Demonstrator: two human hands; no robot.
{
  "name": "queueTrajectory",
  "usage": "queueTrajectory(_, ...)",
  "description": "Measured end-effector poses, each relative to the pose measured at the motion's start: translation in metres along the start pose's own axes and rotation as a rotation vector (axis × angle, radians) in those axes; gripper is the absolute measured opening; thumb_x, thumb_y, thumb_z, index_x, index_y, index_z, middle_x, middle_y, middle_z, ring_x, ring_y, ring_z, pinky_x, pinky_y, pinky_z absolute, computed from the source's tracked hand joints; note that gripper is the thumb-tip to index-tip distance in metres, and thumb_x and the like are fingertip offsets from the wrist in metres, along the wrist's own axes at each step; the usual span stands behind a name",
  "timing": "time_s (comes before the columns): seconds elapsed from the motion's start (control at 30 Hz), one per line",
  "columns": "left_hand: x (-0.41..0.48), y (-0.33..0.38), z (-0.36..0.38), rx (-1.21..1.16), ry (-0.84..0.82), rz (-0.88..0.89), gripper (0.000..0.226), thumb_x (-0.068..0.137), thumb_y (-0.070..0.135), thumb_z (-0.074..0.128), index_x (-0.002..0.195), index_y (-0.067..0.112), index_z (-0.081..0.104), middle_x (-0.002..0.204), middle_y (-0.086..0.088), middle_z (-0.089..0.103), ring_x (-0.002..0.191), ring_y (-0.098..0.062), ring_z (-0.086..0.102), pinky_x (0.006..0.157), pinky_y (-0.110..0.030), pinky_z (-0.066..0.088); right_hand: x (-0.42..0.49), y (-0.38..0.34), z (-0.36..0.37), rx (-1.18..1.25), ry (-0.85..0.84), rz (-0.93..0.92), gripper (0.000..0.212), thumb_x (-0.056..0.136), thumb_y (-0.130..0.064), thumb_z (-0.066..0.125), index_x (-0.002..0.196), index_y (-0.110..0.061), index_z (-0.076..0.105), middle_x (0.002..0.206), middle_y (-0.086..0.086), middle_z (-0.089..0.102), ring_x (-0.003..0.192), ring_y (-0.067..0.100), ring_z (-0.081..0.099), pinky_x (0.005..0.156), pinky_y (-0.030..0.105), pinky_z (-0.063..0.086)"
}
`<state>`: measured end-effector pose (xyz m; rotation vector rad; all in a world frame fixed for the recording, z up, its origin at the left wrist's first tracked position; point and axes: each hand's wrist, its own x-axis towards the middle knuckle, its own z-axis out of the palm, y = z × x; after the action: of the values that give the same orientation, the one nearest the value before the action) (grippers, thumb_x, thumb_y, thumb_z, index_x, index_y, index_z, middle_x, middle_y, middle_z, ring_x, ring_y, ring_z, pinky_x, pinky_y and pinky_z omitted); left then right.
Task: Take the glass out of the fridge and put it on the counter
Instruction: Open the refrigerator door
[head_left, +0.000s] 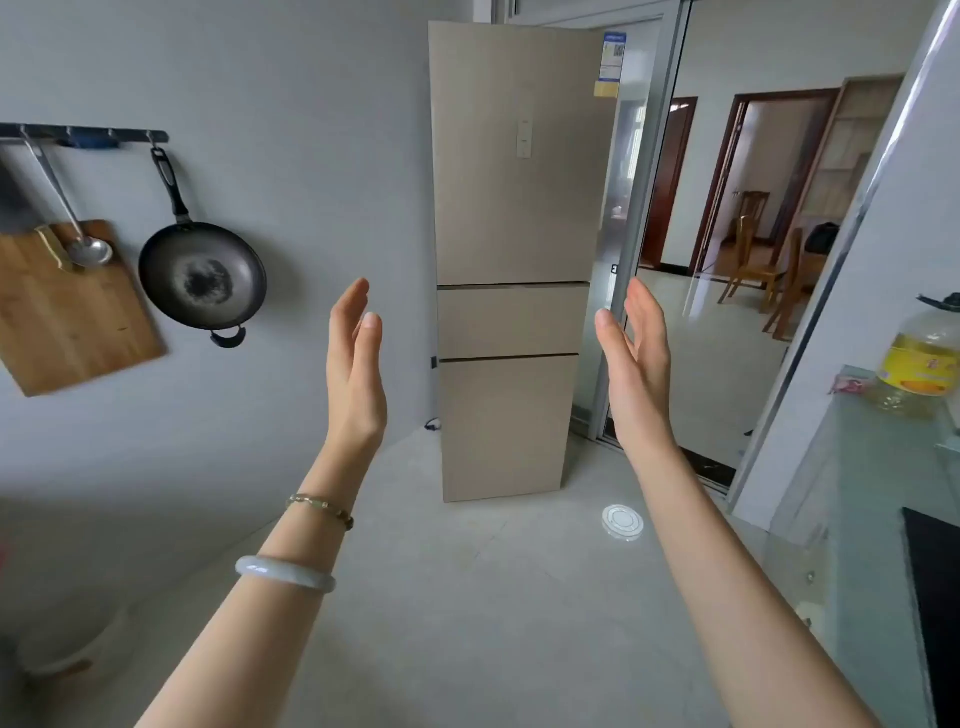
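A tall beige fridge (514, 208) with three closed doors stands ahead against the wall, some way off. The glass is not visible; the doors hide the fridge's inside. My left hand (356, 364) and my right hand (636, 364) are both raised in front of me, palms facing each other, fingers straight and apart, holding nothing. They frame the fridge's middle drawer from either side without touching it. The counter (852, 499), pale and glossy, runs along the right edge.
A yellow oil bottle (919, 358) stands on the counter, with a black cooktop (935, 597) nearer me. On the left wall hang a wooden cutting board (72, 312), a ladle (88, 249) and a black pan (202, 275). A sliding glass doorway (727, 312) opens right of the fridge.
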<state>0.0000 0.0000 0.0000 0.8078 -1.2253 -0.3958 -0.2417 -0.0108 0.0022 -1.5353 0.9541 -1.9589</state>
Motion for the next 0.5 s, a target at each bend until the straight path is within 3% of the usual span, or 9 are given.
queueTrajectory(0.5, 0.019, -0.036, 0.031, 0.003, 0.030, -0.034, 0.048, 0.100, 0.031, 0.034, 0.144, 0.012, 0.041, 0.147, -0.001, 0.046, 0.138, -0.009, 0.040, 0.110, -0.013, 0.031, 0.036, 0.031, -0.006, 0.001, -0.020, 0.038, 0.058, 0.090, -0.036, 0.058, 0.144, -0.023, 0.037, 0.146, -0.011, 0.037, 0.119, -0.024, 0.036, 0.096, 0.002, 0.031)
